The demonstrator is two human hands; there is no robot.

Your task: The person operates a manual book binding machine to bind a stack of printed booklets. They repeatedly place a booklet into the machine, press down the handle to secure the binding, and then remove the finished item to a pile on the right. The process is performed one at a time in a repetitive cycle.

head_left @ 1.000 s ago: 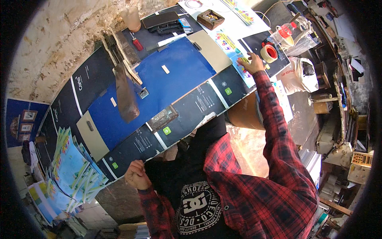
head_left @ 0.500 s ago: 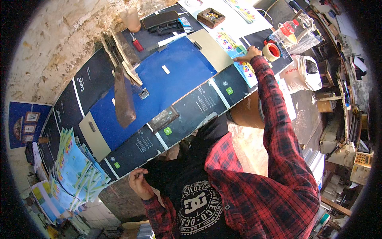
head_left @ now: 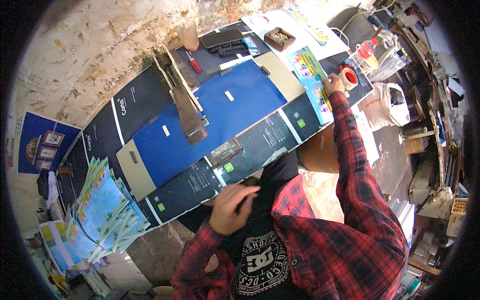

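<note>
My right hand (head_left: 334,85) reaches to the far right of the bench, its fingers closed on the right edge of a colourful printed sheet (head_left: 306,64). A roll of tape (head_left: 348,77) stands just beside that hand. My left hand (head_left: 231,209) hovers in front of my body near the bench's front edge, fingers loosely bent, thumb apart, nothing visible in it. Between the hands lies a wide blue panel (head_left: 250,105) with beige end strips, bearing small white tabs. Across it extends a worn wooden lever arm (head_left: 189,120).
At the left end leans a fanned stack of printed sheets (head_left: 107,210). Along the back are a red-handled screwdriver (head_left: 194,64), a cup (head_left: 188,36), a black tray (head_left: 222,40) and a small wooden box (head_left: 279,39). A red-capped bottle (head_left: 366,50) and plastic bag (head_left: 385,103) are at right.
My left hand has risen and moved right in front of my body. My right hand now grips the printed sheet's edge, and the sheet has turned slightly. The whole view has shifted.
</note>
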